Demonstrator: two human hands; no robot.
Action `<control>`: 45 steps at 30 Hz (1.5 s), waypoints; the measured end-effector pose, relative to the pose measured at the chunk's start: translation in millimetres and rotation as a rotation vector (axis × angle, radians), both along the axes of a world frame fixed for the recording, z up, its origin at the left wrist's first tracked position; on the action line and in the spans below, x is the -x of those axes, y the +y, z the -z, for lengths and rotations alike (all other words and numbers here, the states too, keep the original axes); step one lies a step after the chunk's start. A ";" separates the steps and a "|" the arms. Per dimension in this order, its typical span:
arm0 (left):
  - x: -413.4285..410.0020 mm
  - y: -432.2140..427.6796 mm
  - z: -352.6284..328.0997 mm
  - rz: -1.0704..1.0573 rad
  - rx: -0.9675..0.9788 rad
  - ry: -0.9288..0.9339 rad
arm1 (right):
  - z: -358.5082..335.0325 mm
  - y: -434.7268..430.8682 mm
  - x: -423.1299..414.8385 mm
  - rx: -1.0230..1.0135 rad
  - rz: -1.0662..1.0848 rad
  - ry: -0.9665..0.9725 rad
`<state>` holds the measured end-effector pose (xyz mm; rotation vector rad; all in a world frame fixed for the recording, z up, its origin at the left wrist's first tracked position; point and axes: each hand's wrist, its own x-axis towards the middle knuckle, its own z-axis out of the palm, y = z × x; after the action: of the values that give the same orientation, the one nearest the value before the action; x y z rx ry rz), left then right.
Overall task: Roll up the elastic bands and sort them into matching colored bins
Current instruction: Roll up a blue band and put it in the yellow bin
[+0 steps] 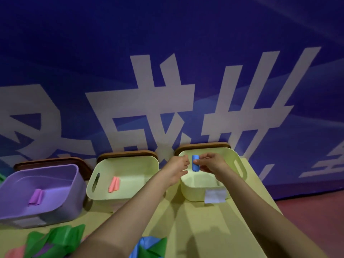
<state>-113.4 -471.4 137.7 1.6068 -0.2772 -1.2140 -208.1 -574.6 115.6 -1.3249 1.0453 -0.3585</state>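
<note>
- Holding one blue roll (195, 163) above the right pale bin (194, 193), we pinch it between the thumb and fingers of our right hand (211, 162).
- Our left hand (176, 169) reaches the roll's left side with fingers nearly straight; we cannot tell whether they touch it.
- We count three bins: just left of the right pale bin stands a middle pale bin (121, 195) with one pink roll (114, 184), and farther left a purple bin (55, 213) with one purple roll (36, 197).
- Nearer us than the right pale bin lie loose bands (55, 237): green, blue, pink, purple.
- One white label (214, 196) sits on its front.
</note>
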 end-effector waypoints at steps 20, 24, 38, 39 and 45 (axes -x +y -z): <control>-30.9 -98.3 88.9 -0.287 -0.366 0.320 | 133.7 -53.4 -80.3 0.090 -0.211 0.620; -33.3 -100.1 90.6 -0.307 -0.377 0.315 | 137.5 -58.7 -82.3 0.005 -0.203 0.567; -35.1 -99.8 89.4 -0.343 -0.354 0.318 | 134.9 -62.3 -87.1 0.045 -0.308 0.622; -35.0 -100.1 87.4 -0.348 -0.355 0.321 | 132.7 -62.6 -86.7 0.020 -0.307 0.602; -28.9 -87.2 61.8 -0.351 -0.291 0.384 | 103.5 -67.0 -65.5 -0.120 -0.232 0.487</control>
<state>-84.5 -558.6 75.9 1.5406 0.4266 -1.2922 -142.6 -641.5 12.1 -1.4414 1.2729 0.2117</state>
